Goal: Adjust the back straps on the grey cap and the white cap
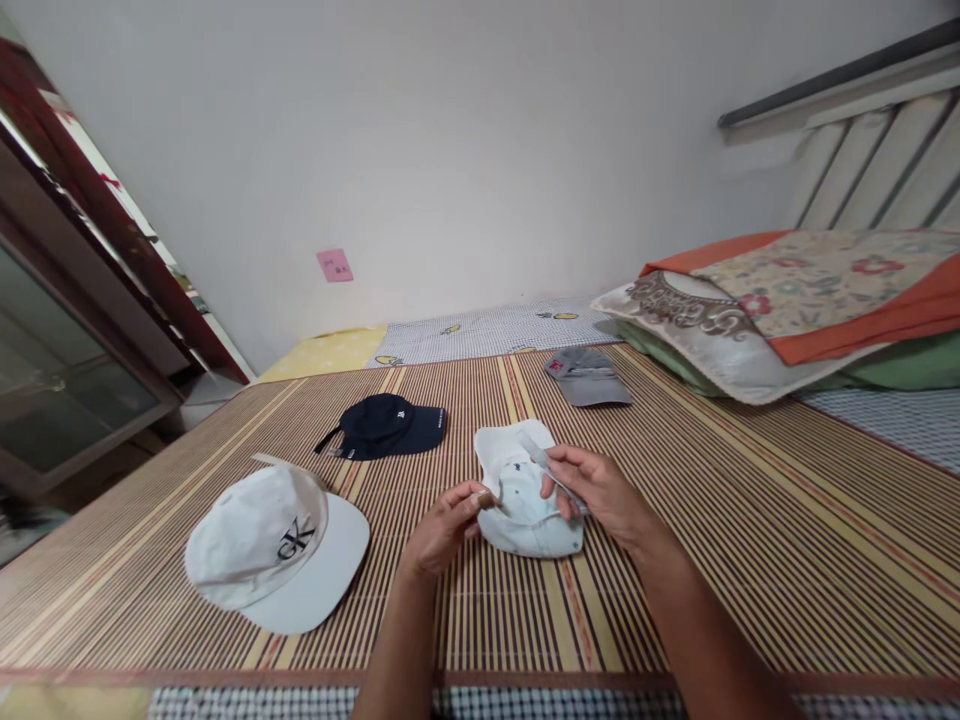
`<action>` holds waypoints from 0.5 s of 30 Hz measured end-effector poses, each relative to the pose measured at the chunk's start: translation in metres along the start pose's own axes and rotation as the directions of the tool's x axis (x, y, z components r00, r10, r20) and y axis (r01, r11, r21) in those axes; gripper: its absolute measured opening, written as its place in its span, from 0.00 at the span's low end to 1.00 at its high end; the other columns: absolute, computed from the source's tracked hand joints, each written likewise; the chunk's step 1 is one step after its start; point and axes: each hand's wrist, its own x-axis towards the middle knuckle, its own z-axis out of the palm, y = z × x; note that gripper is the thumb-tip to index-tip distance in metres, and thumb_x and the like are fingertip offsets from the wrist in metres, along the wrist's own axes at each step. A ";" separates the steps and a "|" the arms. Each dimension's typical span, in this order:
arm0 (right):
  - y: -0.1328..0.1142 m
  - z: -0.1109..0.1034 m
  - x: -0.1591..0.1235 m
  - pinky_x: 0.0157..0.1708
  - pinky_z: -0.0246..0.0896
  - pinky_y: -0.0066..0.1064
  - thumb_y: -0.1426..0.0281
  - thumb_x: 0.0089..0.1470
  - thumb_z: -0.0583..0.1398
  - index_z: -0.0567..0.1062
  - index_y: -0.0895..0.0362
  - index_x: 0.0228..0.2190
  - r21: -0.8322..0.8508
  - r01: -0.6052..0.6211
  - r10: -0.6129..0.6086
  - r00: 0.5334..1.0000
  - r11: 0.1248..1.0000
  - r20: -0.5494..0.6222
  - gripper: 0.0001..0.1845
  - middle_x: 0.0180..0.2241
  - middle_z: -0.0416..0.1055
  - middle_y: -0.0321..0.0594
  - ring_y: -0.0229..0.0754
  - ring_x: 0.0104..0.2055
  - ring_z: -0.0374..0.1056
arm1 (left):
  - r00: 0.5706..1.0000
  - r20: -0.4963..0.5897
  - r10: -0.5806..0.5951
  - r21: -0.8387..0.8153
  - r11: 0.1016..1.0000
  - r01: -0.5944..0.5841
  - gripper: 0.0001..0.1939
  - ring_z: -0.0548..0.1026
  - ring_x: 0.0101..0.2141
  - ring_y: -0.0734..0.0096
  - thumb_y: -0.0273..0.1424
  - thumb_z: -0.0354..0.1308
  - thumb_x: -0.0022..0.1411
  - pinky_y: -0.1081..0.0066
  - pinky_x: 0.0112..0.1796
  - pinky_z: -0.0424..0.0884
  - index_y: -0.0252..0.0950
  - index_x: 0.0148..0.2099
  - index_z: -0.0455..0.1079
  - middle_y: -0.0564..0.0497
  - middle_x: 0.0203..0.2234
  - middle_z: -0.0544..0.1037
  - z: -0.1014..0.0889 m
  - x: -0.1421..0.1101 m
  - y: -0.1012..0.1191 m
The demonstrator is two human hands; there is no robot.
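A pale blue cap [529, 535] with a whitish brim [514, 445] lies between my hands, its brim turned away from me. My left hand [442, 530] is closed in a pinch on a small brownish buckle [485, 497] at the cap's left side. Between the fingers of my right hand [600, 495] is the cap's pale strap [534, 450], its free end pointing up and to the left. The strap and buckle are apart. Part of the cap's right side is hidden behind my right fingers.
On the striped bamboo mat [480, 625] lie a white cap with black letters [255, 545] at left, a navy cap [382, 425] farther back and a grey cap [589, 375] at the back right. Pillows [720, 330] are stacked on the right. A white wall [480, 150] stands behind.
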 end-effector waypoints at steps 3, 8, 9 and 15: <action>-0.004 0.003 -0.002 0.25 0.61 0.30 0.47 0.56 0.68 0.78 0.54 0.37 0.000 -0.008 0.008 0.998 1.000 0.057 0.23 0.29 0.77 0.35 0.36 0.22 0.68 | 0.999 -0.037 0.024 -0.016 1.000 -0.024 0.23 0.51 0.22 0.82 0.50 0.74 0.54 0.73 0.25 0.44 0.32 0.34 0.78 0.56 0.24 0.67 -0.008 -0.001 0.006; -0.005 0.007 -0.003 0.25 0.57 0.28 0.48 0.58 0.66 0.78 0.55 0.34 0.010 -0.024 0.023 0.989 1.000 0.147 0.21 0.24 0.75 0.33 0.34 0.22 0.64 | 0.999 -0.039 0.021 -0.046 0.999 -0.023 0.22 0.50 0.21 0.82 0.47 0.74 0.55 0.73 0.25 0.43 0.33 0.34 0.78 0.58 0.22 0.66 -0.011 0.000 0.006; -0.005 0.008 -0.003 0.23 0.55 0.28 0.49 0.58 0.66 0.78 0.55 0.34 0.025 -0.025 0.022 0.990 0.999 0.137 0.21 0.26 0.76 0.34 0.33 0.21 0.63 | 0.999 -0.030 0.015 -0.053 0.998 -0.017 0.22 0.51 0.21 0.82 0.47 0.75 0.53 0.72 0.25 0.43 0.32 0.34 0.78 0.57 0.22 0.66 -0.010 0.000 0.005; -0.005 0.010 -0.003 0.19 0.44 0.28 0.53 0.55 0.68 0.78 0.54 0.40 0.036 -0.054 0.050 0.994 0.998 0.100 0.20 0.27 0.78 0.34 0.30 0.16 0.58 | 1.000 -0.007 0.010 -0.091 0.996 -0.011 0.24 0.52 0.23 0.81 0.47 0.79 0.46 0.71 0.25 0.43 0.33 0.34 0.79 0.54 0.25 0.70 0.000 -0.002 0.004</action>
